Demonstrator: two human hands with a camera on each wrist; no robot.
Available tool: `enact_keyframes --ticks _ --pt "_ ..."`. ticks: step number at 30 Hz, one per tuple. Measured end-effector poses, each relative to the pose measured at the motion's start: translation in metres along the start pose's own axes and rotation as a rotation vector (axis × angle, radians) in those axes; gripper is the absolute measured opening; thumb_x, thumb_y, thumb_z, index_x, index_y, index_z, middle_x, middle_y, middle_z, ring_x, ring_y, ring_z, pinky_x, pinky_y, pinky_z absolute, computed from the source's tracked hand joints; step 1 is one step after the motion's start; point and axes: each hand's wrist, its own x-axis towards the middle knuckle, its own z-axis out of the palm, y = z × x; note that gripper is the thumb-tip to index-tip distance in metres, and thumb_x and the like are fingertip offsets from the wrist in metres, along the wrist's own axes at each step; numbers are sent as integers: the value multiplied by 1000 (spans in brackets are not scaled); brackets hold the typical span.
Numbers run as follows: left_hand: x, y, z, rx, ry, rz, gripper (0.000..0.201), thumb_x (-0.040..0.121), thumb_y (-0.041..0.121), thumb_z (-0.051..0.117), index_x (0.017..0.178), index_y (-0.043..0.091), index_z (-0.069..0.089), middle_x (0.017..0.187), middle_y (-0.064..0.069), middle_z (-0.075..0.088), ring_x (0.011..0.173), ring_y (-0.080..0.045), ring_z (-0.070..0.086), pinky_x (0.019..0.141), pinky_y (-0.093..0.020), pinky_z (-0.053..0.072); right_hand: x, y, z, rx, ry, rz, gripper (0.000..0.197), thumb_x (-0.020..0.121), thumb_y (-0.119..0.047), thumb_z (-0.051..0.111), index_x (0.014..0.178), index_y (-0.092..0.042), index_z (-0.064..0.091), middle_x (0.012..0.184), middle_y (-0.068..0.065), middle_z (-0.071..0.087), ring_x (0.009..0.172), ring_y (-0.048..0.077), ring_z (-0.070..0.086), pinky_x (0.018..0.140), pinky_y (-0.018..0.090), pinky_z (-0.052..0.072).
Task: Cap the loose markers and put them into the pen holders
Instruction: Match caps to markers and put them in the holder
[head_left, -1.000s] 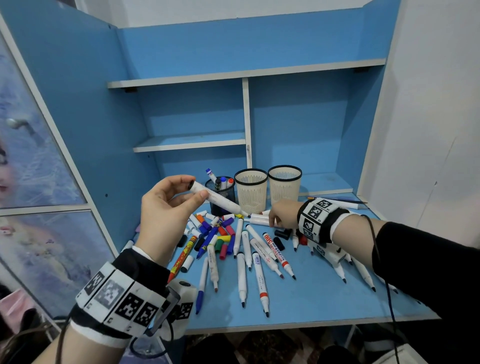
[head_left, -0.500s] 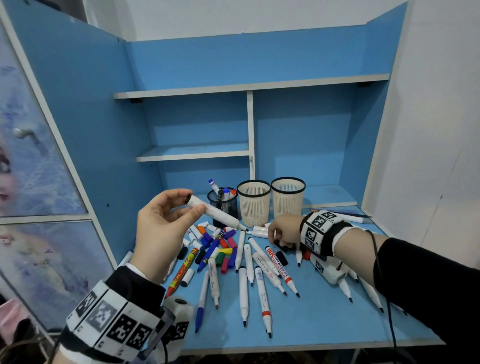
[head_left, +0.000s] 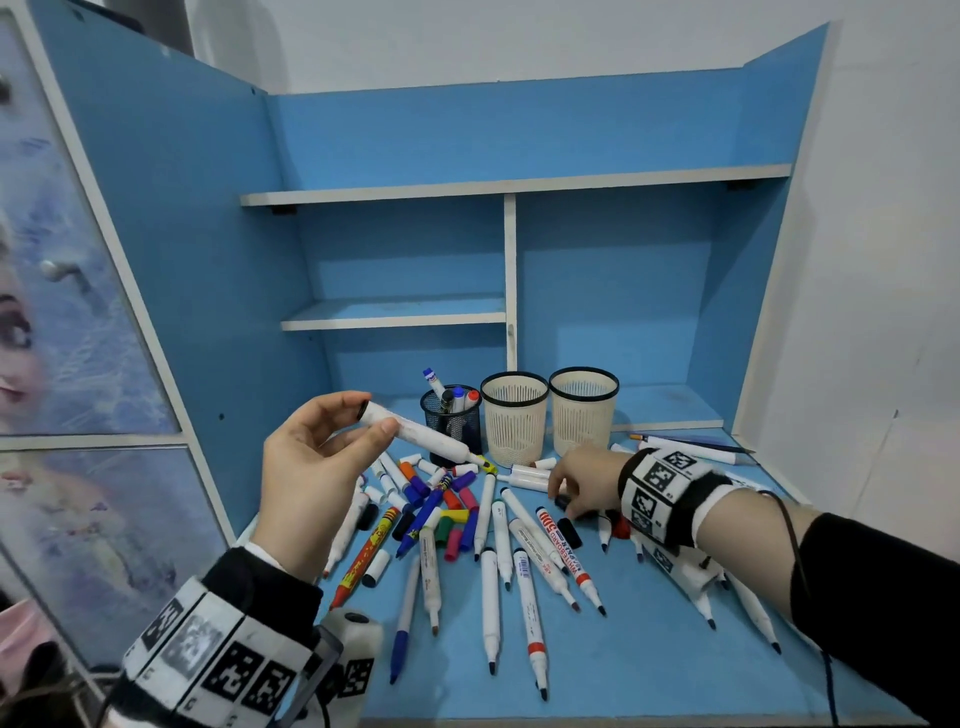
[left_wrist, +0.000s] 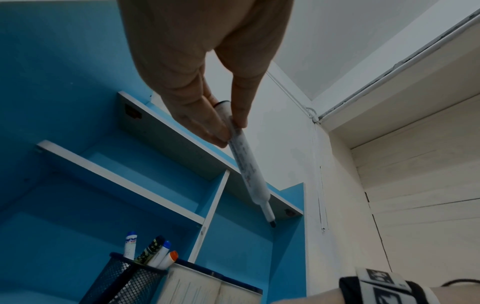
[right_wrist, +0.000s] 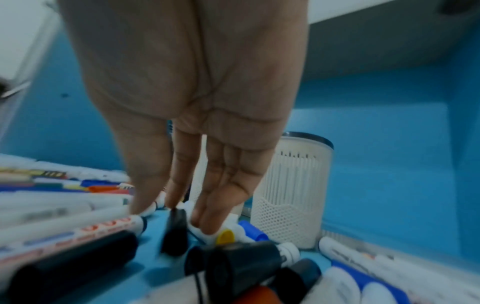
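Note:
My left hand (head_left: 322, 457) is raised above the desk and pinches the rear end of a white uncapped marker (head_left: 421, 434) between thumb and fingers (left_wrist: 221, 131); the marker (left_wrist: 244, 162) slants tip-down toward the holders. My right hand (head_left: 576, 483) reaches down to the desk, its fingertips (right_wrist: 205, 222) pinching a small black cap (right_wrist: 175, 232), which lies among loose markers (head_left: 493, 545). A black mesh holder (head_left: 452, 421) has several capped markers in it. Two white holders (head_left: 514, 421) (head_left: 584, 415) stand to its right.
Many uncapped markers and loose coloured caps (head_left: 457, 519) are scattered over the blue desk (head_left: 623, 665). More markers (head_left: 748, 613) lie under my right forearm. Blue shelves (head_left: 395, 312) rise behind the holders, and a white wall (head_left: 883, 312) closes the right side.
My right hand has come down a little toward me onto the black cap. My left hand keeps the white marker raised. The view has tilted upward.

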Motion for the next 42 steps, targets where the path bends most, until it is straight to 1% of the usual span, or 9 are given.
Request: enact_keyframes --ticks 2,5,9,14,17,25,33,36,42 --pt "2 2 -6 -20 21 13 24 74 1 72 91 16 65 94 -10 69 81 -20 67 78 -29 56 1 -6 3 -33 -62 -35 32 84 -25 69 114 -13 64 109 5 62 91 15 52 74 22 38" --pt "6 5 -14 -15 58 66 23 76 -2 70 90 16 64 89 -6 68 70 -5 66 66 -14 54 6 -14 5 -144 -123 -27 31 85 -20 68 114 -10 64 119 7 62 105 21 57 75 23 40" --pt "12 8 -25 -19 110 105 24 78 -5 67 89 16 62 86 -3 66 64 2 64 62 -9 51 14 -23 -1 -244 -38 -9 28 89 -11 60 117 -12 60 125 9 55 110 26 56 82 30 45" --pt "25 4 -49 -15 180 114 23 77 1 71 89 20 64 97 -9 65 83 -12 64 83 -22 54 24 -51 -12 -133 65 -144 28 92 -10 53 119 -13 61 119 9 58 108 24 56 76 25 39" --pt "32 4 -60 -23 224 116 22 77 3 71 90 19 64 98 -9 64 95 -23 61 94 -33 51 32 -77 -14 -121 38 -286 32 92 -8 51 122 -13 60 118 9 61 108 24 56 86 28 42" --pt "42 4 -79 -77 274 135 23 78 2 70 92 19 63 97 -7 63 94 -20 59 99 -37 47 68 -123 -7 -174 -62 -398 41 94 -11 49 133 -23 53 133 9 53 119 27 50 98 41 45" --pt "52 -3 -94 -103 287 119 26 72 9 72 94 18 63 101 -11 62 95 -23 59 99 -39 47 94 -145 -5 -189 -107 -406 31 91 -14 56 122 -13 60 117 11 64 108 28 57 85 31 46" --pt "56 -5 -97 -108 289 113 28 67 14 72 94 17 64 101 -12 63 96 -25 60 98 -39 47 99 -148 -9 -145 -107 -405 27 88 -12 62 115 -8 61 112 12 64 104 28 57 72 26 37" --pt "62 -12 -101 -106 288 115 26 70 10 71 93 17 63 96 -8 63 94 -24 60 96 -36 49 97 -147 -16 -35 -57 -441 24 83 -4 67 106 -4 65 105 14 64 84 17 48 71 24 36"
